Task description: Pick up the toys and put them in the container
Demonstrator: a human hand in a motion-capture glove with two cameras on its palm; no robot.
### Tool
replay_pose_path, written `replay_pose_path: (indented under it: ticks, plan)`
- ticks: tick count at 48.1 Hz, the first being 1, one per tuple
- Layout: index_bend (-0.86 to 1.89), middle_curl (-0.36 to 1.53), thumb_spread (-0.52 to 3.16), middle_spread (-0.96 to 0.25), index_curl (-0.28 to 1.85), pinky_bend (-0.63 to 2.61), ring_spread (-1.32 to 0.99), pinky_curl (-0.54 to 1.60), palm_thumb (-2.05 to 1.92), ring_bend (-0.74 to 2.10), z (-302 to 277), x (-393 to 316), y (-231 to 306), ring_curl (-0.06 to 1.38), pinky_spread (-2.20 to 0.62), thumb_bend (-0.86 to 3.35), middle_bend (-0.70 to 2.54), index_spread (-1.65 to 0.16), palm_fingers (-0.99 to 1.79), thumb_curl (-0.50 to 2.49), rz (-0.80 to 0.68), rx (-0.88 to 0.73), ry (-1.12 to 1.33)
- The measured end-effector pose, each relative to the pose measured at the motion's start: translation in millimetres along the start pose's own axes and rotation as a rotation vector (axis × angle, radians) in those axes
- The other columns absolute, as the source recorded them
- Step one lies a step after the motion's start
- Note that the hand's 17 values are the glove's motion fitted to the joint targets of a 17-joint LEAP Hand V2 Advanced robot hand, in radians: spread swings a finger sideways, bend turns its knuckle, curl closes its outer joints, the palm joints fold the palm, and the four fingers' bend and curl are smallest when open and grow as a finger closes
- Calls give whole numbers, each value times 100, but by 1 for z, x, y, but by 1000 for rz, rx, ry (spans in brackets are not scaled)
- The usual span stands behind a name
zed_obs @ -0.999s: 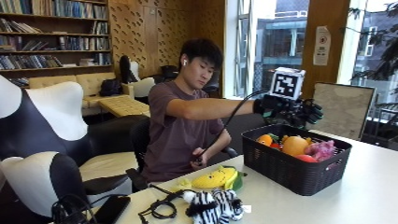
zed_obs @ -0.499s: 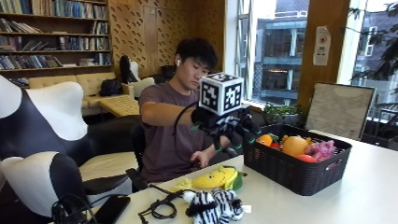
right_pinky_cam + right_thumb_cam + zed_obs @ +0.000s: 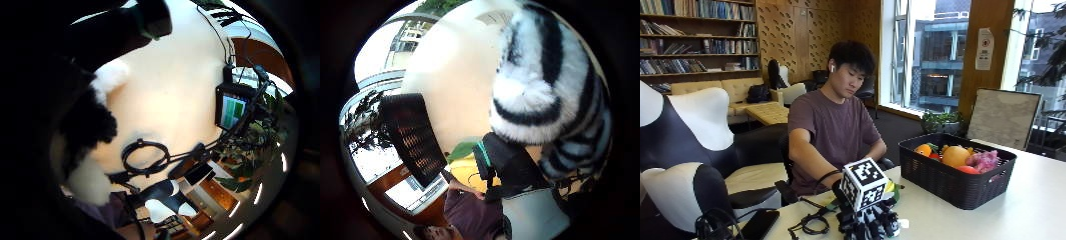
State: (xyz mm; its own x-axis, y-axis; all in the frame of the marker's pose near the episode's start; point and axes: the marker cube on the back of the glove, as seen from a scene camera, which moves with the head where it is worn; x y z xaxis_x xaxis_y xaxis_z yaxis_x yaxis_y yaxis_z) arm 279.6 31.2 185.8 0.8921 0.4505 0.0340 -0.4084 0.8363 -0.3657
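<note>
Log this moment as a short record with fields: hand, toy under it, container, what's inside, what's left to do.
hand: black-gloved right hand, down over a toy on the table; fingers not readable
toy: black-and-white striped plush toy, close to the palm
container: black woven basket on the white table
contents: orange, yellow and pink toys
left to do: striped plush not in the basket

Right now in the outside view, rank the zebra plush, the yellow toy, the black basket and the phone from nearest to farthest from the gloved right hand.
1. Zebra plush: directly under the gloved right hand, mostly hidden in the outside view.
2. Yellow toy: just behind the hand, toward the person.
3. Phone: near the table edge by the chair. Too close to call against the basket.
4. Black basket: on the window side.
</note>
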Motion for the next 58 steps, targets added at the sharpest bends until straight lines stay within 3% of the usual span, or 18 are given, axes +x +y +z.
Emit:
replay_pose_path:
  ticks: [4, 5, 8, 17, 25, 33, 47, 58]
  plan:
    - [5, 26, 120, 5, 13, 92, 5, 37, 0, 31, 13, 2, -4, 44, 8, -2, 18, -18, -11, 32, -2, 92, -12]
    - [5, 26, 120, 6, 13, 92, 6, 37, 0, 28, 13, 2, -4, 42, 8, -2, 15, -17, -21, 32, -1, 120, -8]
    - [10, 29, 121, -1, 12, 89, 1, 35, 6, 49, 15, 3, -4, 47, 5, 1, 28, -20, 21, 33, 1, 200, 18]
    - [20, 37, 129, -15, 16, 67, -18, 28, 24, 84, 13, 2, -4, 53, -7, 8, 50, -24, 72, 38, -7, 384, 79]
    - [19, 50, 113, -21, 17, 62, -28, 27, 48, 104, -1, -3, -9, 60, -23, 15, 81, -27, 112, 50, 10, 333, -36]
    - [26, 58, 98, -20, 22, 65, -31, 31, 56, 109, -46, -31, 10, 64, -31, 13, 95, -30, 119, 57, -29, 370, -109]
    - [43, 64, 80, -20, 31, 70, -34, 34, 59, 114, -190, -131, 66, 62, -36, 7, 104, -36, 118, 67, -213, 535, -44]
    - [49, 66, 72, -19, 39, 72, -34, 36, 61, 117, -222, -260, 108, 62, -37, 3, 107, -38, 115, 74, -416, 571, 14]
